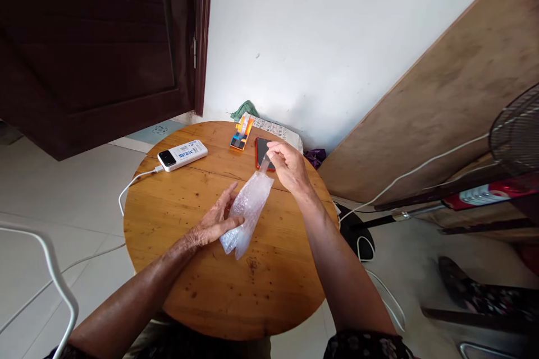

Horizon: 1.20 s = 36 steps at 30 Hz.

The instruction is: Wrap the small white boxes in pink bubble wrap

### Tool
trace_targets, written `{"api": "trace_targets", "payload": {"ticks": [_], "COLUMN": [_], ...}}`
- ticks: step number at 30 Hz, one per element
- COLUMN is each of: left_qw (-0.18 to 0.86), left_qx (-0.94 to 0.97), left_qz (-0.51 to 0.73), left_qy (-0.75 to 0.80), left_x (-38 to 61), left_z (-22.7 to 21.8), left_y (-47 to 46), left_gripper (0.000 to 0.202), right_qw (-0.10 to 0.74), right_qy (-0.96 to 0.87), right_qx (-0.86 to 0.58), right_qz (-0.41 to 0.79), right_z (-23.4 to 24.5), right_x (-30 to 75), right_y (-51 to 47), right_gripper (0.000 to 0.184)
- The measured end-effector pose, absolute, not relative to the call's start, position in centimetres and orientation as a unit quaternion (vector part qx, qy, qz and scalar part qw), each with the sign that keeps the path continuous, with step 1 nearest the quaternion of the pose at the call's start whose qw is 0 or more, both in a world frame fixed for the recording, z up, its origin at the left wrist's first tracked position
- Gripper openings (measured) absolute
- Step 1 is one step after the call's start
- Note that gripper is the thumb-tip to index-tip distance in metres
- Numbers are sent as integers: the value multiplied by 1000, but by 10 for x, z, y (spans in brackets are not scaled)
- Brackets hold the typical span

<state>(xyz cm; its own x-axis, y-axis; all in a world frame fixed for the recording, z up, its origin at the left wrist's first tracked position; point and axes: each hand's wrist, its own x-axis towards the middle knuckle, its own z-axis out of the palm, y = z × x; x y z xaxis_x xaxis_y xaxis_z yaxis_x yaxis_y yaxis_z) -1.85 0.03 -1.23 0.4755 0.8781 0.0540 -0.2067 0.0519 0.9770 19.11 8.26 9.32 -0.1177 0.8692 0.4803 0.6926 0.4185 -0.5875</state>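
A flattened bubble wrap piece (252, 202), see-through and rolled or folded into a long shape, is tilted over the round wooden table. My left hand (219, 219) holds its left side, thumb across the front and fingers partly behind it. Above its upper end, my right hand (288, 165) pinches a short clear strip of tape (265, 164), which reaches down to the wrap's top edge. Whether anything is inside the wrap I cannot tell. Behind my right hand lies a phone with a red edge (261, 148), partly covered.
On the wooden table (286, 280) are an orange and blue tape dispenser (241, 132) and a white power bank (182, 155) with a white cable (130, 182). A printed sack (278, 130) sits behind the table by the wall. A fan (516, 129) stands at right.
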Motion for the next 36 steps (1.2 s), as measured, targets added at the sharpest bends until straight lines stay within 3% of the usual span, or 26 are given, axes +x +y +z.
{"api": "trace_targets", "payload": {"ticks": [6, 12, 20, 24, 32, 36], "left_qw": [710, 651, 547, 505, 503, 463], "left_qx": [457, 497, 595, 596, 525, 533], "left_qz": [435, 457, 441, 452, 462, 472], "left_qy": [313, 345, 390, 431, 508, 528], "left_x": [-9, -12, -9, -12, -23, -26], "left_z": [-21, -19, -21, -26, -22, -22], "left_y": [8, 6, 1, 5, 19, 21], "left_gripper": [109, 87, 84, 65, 28, 23], "right_qw": [361, 434, 271, 235, 307, 351], "right_qy": [-693, -654, -734, -727, -666, -630], "right_qx": [-608, -610, -620, -643, -674, -676], "right_qz": [138, 107, 59, 47, 91, 148], "right_z": [58, 52, 41, 24, 12, 4], "right_x": [200, 207, 163, 166, 194, 204], "right_y": [108, 57, -25, -24, -22, -18], "right_gripper": [21, 31, 38, 20, 21, 21]}}
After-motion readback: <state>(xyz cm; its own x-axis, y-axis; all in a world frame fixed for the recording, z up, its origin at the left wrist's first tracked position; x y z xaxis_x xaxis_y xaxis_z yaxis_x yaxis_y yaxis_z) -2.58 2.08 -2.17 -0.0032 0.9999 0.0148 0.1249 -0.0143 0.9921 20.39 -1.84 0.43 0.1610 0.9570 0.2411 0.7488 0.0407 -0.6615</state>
